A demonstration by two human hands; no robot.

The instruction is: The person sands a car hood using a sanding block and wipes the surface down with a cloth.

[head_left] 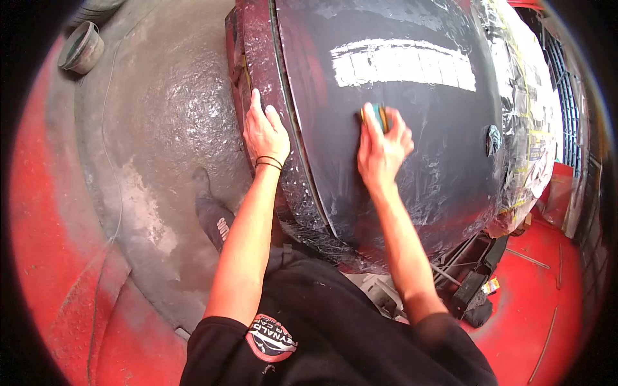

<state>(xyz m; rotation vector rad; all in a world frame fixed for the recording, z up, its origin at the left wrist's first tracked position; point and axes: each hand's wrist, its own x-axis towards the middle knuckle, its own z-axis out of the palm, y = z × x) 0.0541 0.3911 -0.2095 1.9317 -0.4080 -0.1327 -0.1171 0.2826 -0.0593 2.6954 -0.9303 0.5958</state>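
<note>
My right hand (384,149) is closed around a small sanding block (375,118), green-blue with yellow-orange edges, on the dark grey car hood (412,167). The hood is wet-looking, with pale smears and a bright reflection near its far part. My left hand (266,134) lies with fingers extended on the dark red fender (262,71), left of the long gap beside the hood. A dark band circles the left wrist. A crumpled blue-grey cloth (493,140) rests near the hood's right edge.
Masking paper and plastic (524,122) cover the car's right side. A bucket (82,48) stands at the upper left on the wet grey floor (161,96). Red floor lies at both sides. Exposed dark front-end parts (473,283) and thin rods are at the lower right.
</note>
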